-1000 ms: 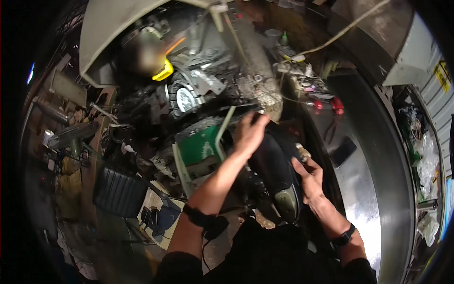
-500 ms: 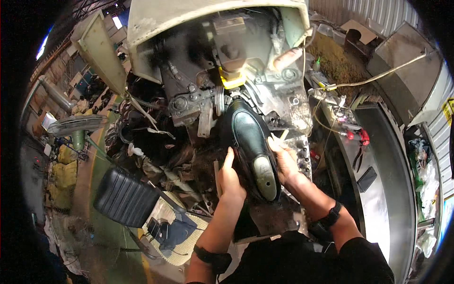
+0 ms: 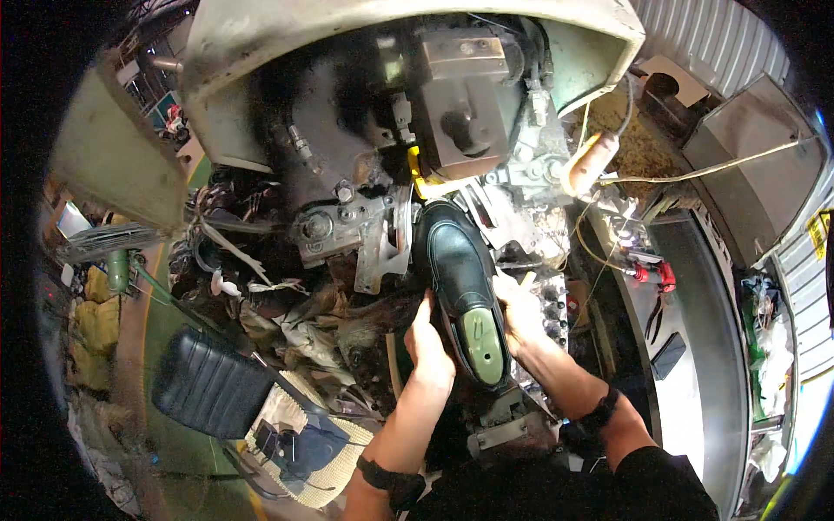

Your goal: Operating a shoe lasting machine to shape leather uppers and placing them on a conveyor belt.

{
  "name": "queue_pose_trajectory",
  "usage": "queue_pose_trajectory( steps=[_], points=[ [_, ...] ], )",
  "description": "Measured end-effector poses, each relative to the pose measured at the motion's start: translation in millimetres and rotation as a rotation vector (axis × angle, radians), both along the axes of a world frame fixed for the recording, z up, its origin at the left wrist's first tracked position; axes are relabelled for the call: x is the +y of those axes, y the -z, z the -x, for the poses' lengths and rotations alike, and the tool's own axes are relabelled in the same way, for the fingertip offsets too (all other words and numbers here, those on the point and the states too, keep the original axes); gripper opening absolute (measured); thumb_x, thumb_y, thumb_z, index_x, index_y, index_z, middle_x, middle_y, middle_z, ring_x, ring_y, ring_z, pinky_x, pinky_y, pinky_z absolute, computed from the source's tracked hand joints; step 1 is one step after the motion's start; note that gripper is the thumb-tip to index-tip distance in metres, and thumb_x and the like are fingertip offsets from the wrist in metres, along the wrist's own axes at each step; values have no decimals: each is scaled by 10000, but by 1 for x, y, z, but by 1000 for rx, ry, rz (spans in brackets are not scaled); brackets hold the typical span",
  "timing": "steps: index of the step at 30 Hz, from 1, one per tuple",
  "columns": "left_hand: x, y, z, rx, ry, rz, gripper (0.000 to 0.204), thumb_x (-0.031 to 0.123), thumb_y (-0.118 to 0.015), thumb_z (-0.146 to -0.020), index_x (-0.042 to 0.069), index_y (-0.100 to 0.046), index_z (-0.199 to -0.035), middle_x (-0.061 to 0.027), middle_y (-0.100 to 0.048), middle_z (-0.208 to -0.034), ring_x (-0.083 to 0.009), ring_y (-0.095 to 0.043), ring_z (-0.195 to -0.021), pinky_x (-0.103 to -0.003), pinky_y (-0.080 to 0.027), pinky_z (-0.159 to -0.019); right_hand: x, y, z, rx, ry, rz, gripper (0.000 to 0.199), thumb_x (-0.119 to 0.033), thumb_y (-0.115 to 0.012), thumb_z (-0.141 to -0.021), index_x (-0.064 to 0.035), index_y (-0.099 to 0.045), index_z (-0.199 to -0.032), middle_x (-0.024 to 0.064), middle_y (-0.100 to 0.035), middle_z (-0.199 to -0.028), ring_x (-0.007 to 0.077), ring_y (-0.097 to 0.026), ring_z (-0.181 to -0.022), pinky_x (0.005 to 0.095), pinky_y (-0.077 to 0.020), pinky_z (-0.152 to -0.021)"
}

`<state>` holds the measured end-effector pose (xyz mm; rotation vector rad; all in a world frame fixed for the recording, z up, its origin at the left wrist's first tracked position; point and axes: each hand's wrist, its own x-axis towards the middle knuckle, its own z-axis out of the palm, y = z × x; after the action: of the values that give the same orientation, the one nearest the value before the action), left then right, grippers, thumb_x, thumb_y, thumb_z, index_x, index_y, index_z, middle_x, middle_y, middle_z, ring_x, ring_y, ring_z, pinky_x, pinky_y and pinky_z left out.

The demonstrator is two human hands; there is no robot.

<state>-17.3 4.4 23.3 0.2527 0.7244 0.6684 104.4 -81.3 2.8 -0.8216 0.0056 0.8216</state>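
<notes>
A black leather shoe upper [image 3: 452,260] sits on a green last [image 3: 483,337], toe pointing into the grimy lasting machine [image 3: 417,130]. My left hand [image 3: 429,343] grips the shoe along its left side near the heel. My right hand [image 3: 519,311] holds its right side. The toe rests between the machine's metal clamps [image 3: 382,247], just below a yellow part [image 3: 419,174]. Both wrists wear dark bands.
A black padded seat [image 3: 204,391] stands at lower left by a woven cushion [image 3: 291,434]. Rags and scraps [image 3: 261,295] pile left of the machine. A steel bench [image 3: 695,347] with tools and red-handled pliers [image 3: 647,273] runs along the right. A fan [image 3: 104,243] is at far left.
I have brought the shoe up from beside the green tray into the machine's jaws. Both hands now clasp it near the heel, and my view has shifted closer to the machine.
</notes>
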Motion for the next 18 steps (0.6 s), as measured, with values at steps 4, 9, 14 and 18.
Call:
queue_pose_trajectory(
  steps=[4, 9, 14, 18],
  points=[
    [-6, -20, -10, 154, 25, -11, 359, 352, -528, -1002, 71, -701, -1144, -83, -719, -1146, -251, -669, -1011, -385, -511, -955, -4, 0, -6, 4, -6, 36, 395, -59, -580, -975, 43, -533, -1354, 102, -650, -1264, 181, -589, -1153, 397, -254, -1204],
    [-4, -19, -5, 100, 48, 22, 370, 352, -504, -999, 69, -694, -1144, -85, -720, -1137, -255, -667, -1002, -387, -505, -950, 0, -28, 5, 130, -60, -63, 384, -64, -525, -981, 43, -535, -1350, 137, -682, -1146, 215, -660, -1028, 383, -530, -975],
    [-6, -23, -11, 119, 6, 13, 366, 349, -515, -989, 68, -694, -1141, -97, -718, -1130, -259, -666, -1000, -383, -503, -951, 5, -12, -3, 125, -75, -116, 393, -60, -486, -987, 73, -517, -1356, 157, -671, -1180, 231, -676, -985, 376, -565, -905],
    [0, -3, -15, 99, 8, 5, 373, 340, -528, -983, 54, -692, -1158, -103, -711, -1161, -263, -666, -1005, -381, -502, -956, 8, 10, -8, 77, -66, -119, 416, -71, -535, -980, 45, -517, -1380, 144, -661, -1218, 230, -635, -1081, 372, -468, -1048]
  ],
)
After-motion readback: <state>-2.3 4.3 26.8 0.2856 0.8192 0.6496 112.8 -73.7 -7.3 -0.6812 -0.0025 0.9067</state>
